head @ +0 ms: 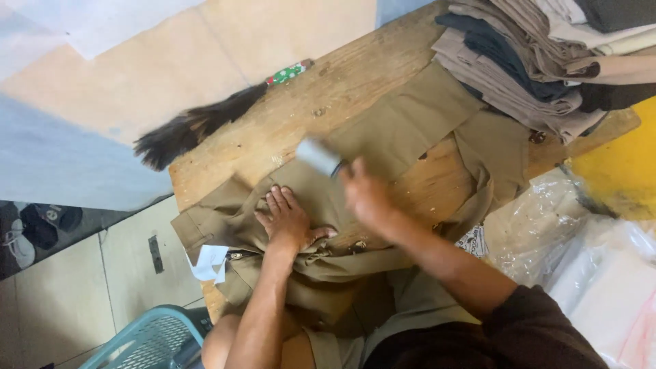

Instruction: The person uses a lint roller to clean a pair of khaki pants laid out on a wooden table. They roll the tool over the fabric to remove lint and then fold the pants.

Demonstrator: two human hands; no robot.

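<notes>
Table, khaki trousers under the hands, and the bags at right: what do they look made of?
Table: bare wood, unfinished and worn, with visible grain, knots and stains. Trousers: matte woven cloth, probably cotton or a blend; it creases softly under the left hand. Bags: thin clear plastic film, glossy and crinkled. The roller in the right hand is too blurred to judge.

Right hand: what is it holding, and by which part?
The right hand holds a blurred lint roller by its handle end; the left hand only presses the khaki garment.
</notes>
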